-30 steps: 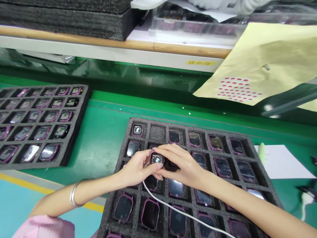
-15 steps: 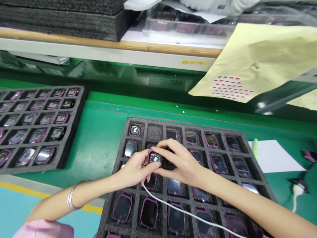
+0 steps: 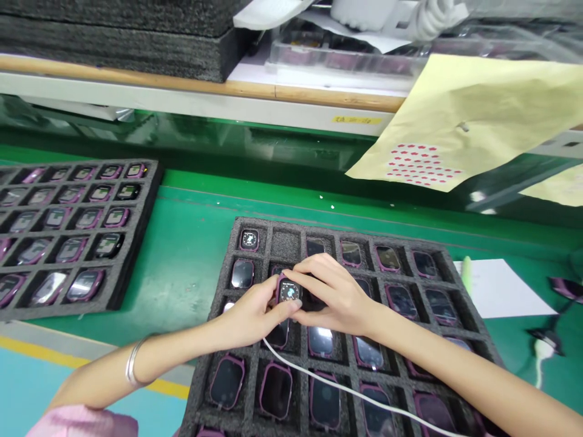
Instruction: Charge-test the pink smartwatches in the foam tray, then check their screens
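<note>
Between my two hands is a purple-framed smartwatch case (image 3: 288,291) without a strap, its screen lit with a dark dial. My left hand (image 3: 250,312) grips its left side, the thumb along the lower edge of the screen. From the right, my right hand (image 3: 334,294) closes fingers and thumb on the watch's edges. A white cable (image 3: 328,383) runs out from below my left hand toward the lower right; its near end is hidden. Under both hands lies a dark foam tray (image 3: 285,243) with strapless watches in its pockets. One watch (image 3: 249,240) at its top left is lit.
A second foam tray (image 3: 148,212) of watches lies at the left. White paper (image 3: 505,288) with a green pen-like item (image 3: 467,273) is to the right, near a white plug (image 3: 544,348). Yellow paper (image 3: 483,121) hangs from the shelf (image 3: 204,100), which bears black foam blocks (image 3: 113,45).
My hands and the watch stay nearly in place, the grip about the same. The whole view has shifted slightly.
</note>
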{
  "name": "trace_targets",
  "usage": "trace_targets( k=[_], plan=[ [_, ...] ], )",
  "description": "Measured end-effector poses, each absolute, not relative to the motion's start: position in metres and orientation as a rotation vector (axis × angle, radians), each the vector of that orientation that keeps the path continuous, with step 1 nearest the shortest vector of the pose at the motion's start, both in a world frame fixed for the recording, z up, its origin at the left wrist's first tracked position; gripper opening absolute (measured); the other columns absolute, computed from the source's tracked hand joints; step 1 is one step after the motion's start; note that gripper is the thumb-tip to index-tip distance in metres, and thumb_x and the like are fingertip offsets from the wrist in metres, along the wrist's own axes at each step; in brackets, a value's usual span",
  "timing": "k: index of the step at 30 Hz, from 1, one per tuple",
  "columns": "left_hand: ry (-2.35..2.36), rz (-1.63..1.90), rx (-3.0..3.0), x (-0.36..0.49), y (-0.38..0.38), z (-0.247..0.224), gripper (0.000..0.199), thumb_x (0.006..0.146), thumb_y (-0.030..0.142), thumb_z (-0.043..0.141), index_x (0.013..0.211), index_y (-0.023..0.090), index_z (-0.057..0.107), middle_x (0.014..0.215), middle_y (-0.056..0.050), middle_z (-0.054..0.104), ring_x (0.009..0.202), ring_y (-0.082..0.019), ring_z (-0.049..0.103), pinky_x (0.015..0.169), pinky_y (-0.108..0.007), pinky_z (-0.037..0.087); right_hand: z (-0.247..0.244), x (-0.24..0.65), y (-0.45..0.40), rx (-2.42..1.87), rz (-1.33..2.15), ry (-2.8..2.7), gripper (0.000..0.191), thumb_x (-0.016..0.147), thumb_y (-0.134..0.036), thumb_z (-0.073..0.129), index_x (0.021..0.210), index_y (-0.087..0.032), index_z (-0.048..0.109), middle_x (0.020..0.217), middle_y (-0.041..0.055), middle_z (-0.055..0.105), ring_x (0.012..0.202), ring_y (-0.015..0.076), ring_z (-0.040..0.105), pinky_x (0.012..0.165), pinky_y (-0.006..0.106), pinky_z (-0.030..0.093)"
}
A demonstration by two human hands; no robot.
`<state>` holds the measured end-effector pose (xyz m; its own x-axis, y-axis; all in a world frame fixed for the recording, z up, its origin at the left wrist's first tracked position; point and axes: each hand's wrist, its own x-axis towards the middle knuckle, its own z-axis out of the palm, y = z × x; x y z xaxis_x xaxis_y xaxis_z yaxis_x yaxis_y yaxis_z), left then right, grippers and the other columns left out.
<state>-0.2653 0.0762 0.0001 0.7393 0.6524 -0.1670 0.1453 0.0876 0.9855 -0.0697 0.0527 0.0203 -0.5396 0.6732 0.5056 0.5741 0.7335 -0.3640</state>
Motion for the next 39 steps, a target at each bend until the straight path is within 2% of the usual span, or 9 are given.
trace_targets(
  k=[3,6,15,18,22,33,36,39],
  plan=[
    [0.681,0.413,1.492,-0.266,0.078,0.0,0.023,0.09,0.035,0.052,0.101,0.015,0.056,0.082,-0.002,0.056,0.1,-0.024,0.051,0.088,-0.035,0.042,0.022,-0.07,0.055,-0.932,0.179,-2.303,0.039,0.087,-0.03,0.063,0.12,-0.012,0.054,0.097,0.0128,0.064,0.085,0.0252,0.058,0.072,0.042,0.05],
    [0.692,0.403,1.474,-0.266,0.078,0.0,0.023,0.09,0.036,0.052,0.097,0.015,0.057,0.081,-0.003,0.057,0.104,-0.026,0.051,0.093,-0.038,0.041,0.021,-0.07,0.055,-0.932,0.177,-2.302,0.041,0.086,-0.03,0.066,0.12,-0.011,0.053,0.097,0.0136,0.063,0.085,0.0251,0.057,0.071,0.041,0.05],
    [0.694,0.416,1.511,-0.266,0.078,0.0,0.025,0.09,0.038,0.052,0.098,0.015,0.058,0.076,-0.001,0.055,0.087,-0.021,0.052,0.084,-0.034,0.043,0.024,-0.071,0.056,-0.929,0.121,-2.323,0.037,0.086,-0.029,0.064,0.117,-0.01,0.055,0.094,0.0135,0.064,0.083,0.0251,0.058,0.071,0.042,0.05],
    [0.706,0.402,1.495,-0.266,0.078,0.0,0.025,0.09,0.039,0.051,0.097,0.015,0.057,0.073,0.001,0.049,0.073,-0.017,0.047,0.071,-0.029,0.042,0.024,-0.071,0.056,-0.939,0.125,-2.316,0.038,0.087,-0.03,0.064,0.118,-0.011,0.054,0.095,0.0133,0.064,0.083,0.0248,0.058,0.07,0.041,0.05],
    [0.717,0.363,1.424,-0.265,0.078,-0.002,0.027,0.089,0.04,0.051,0.098,0.014,0.053,0.071,0.003,0.041,0.061,-0.012,0.036,0.055,-0.024,0.031,0.021,-0.071,0.055,-0.939,0.139,-2.309,0.039,0.087,-0.032,0.065,0.119,-0.011,0.053,0.096,0.0135,0.064,0.083,0.025,0.058,0.07,0.041,0.05],
    [0.707,0.377,1.346,-0.264,0.078,-0.001,0.029,0.089,0.041,0.053,0.1,0.013,0.052,0.07,0.005,0.038,0.057,-0.009,0.033,0.05,-0.023,0.027,0.019,-0.071,0.052,-0.974,0.165,-2.309,0.042,0.088,-0.033,0.064,0.121,-0.009,0.054,0.096,0.0137,0.063,0.086,0.0251,0.058,0.071,0.04,0.049],
    [0.661,0.391,1.305,-0.266,0.078,-0.001,0.039,0.089,0.045,0.054,0.113,0.015,0.049,0.076,0.003,0.043,0.06,-0.01,0.038,0.053,-0.023,0.031,0.024,-0.069,0.056,-0.965,0.283,-2.248,0.038,0.086,-0.029,0.065,0.119,-0.013,0.056,0.096,0.0118,0.064,0.085,0.0245,0.06,0.073,0.041,0.05],
    [0.537,0.377,1.209,-0.267,0.079,-0.003,0.052,0.081,0.044,0.067,0.118,0.017,0.043,0.088,0.0,0.05,0.067,-0.011,0.045,0.059,-0.024,0.038,0.026,-0.065,0.07,-1.006,0.414,-2.068,0.037,0.083,-0.029,0.069,0.116,-0.016,0.059,0.097,0.01,0.065,0.088,0.0239,0.061,0.079,0.041,0.05]
  ],
)
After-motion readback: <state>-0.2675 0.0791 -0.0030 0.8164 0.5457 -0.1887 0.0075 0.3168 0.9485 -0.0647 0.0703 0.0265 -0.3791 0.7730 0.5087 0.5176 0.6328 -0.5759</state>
